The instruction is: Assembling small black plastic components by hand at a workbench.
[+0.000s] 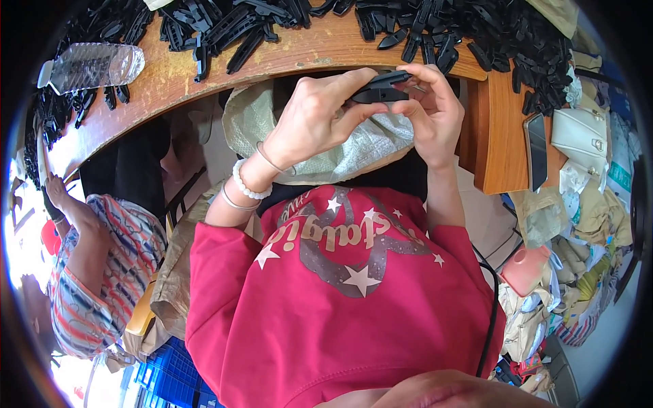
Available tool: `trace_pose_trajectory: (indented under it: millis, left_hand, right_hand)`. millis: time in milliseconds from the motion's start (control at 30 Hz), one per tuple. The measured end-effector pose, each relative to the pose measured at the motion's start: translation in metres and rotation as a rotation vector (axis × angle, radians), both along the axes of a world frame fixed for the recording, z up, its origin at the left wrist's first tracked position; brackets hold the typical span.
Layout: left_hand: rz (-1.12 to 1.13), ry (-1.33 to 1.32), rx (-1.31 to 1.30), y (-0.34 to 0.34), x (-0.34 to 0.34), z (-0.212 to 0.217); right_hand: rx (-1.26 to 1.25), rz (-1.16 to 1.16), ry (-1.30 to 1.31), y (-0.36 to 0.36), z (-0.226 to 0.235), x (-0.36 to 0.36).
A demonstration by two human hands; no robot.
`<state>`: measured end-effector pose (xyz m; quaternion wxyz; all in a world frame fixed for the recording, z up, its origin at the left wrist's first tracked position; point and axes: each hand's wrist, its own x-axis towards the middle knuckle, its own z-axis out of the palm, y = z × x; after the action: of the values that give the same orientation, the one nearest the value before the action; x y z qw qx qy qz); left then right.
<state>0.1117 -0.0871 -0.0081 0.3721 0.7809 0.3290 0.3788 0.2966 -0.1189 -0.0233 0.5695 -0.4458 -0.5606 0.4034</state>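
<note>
My left hand (320, 112) pinches one end of a small black plastic part (381, 90) between thumb and fingers. From the other side, my right hand (432, 112) grips the same part near its right end. The part looks like two slim pieces lying one over the other; whether they are joined I cannot tell. Both hands hold it just off the table's front edge, above a white woven sack (340, 153) that hangs open below. Fingers hide the ends of the part.
Heaps of black plastic parts (224, 30) cover the wooden table (170, 75). A clear plastic bottle (95, 66) lies at the left. Right of me are a phone (536, 149) and a white bag (579, 139). A person in a patterned garment (109, 272) sits at my left.
</note>
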Motion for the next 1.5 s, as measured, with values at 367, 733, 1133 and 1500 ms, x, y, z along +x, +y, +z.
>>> trace_pose_trajectory:
  millis: [367, 733, 1133, 1500]
  left_hand:
    - [-0.013, 0.252, 0.077, 0.015, -0.025, -0.002]
    - [0.492, 0.423, 0.652, 0.085, 0.005, 0.007]
    - [0.475, 0.141, 0.703, 0.102, -0.005, 0.006]
    - [0.231, -0.547, -0.729, 0.037, 0.009, -0.004]
  right_hand:
    - [0.497, -0.335, -0.933, 0.033, -0.003, 0.033]
    - [0.464, -0.184, -1.161, 0.050, 0.005, 0.026]
    - [0.495, -0.398, -0.626, 0.038, -0.013, 0.003]
    - [0.014, -0.003, -0.007, 0.016, 0.020, -0.015]
